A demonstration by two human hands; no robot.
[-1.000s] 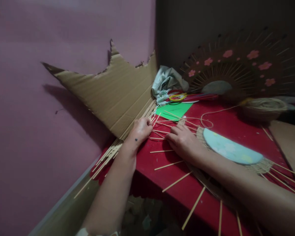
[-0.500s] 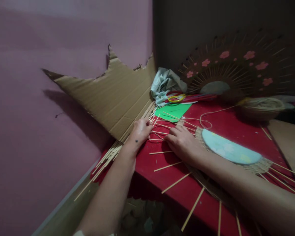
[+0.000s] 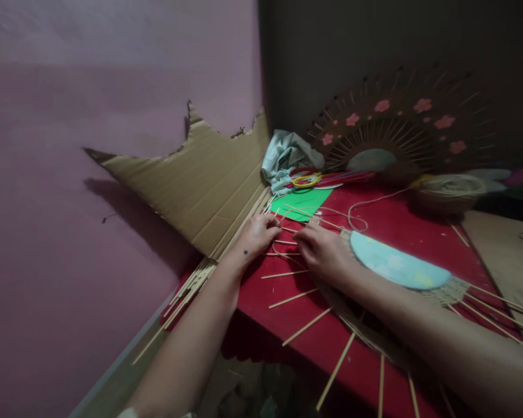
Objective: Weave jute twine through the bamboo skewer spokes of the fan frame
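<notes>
A half-round woven fan (image 3: 398,261) of thin sticks lies on the red tabletop, with a pale blue half-disc at its centre. Twine is woven in bands across the sticks, whose bare tips spread outward. At the far-left stick tips is my left hand (image 3: 257,233), its fingers pinched where a loop of twine (image 3: 296,209) runs in. My right hand (image 3: 325,251) rests over the outer woven band, thumb and fingers closed around the fan's sticks. Its palm hides part of the weave. A slack loop of twine hangs between the hands.
Cardboard (image 3: 200,186) leans on the pink wall, with loose sticks (image 3: 194,284) beneath. Behind my hands are green paper (image 3: 303,203), a crumpled cloth (image 3: 287,157) and yellow-handled scissors (image 3: 307,180). A twine ball (image 3: 451,191) and a flowered fan (image 3: 390,125) stand at the back right.
My left hand has shifted slightly right along the stick tips, and my fingers have come closer together. A twine loop now shows between them. The whole view has turned a little.
</notes>
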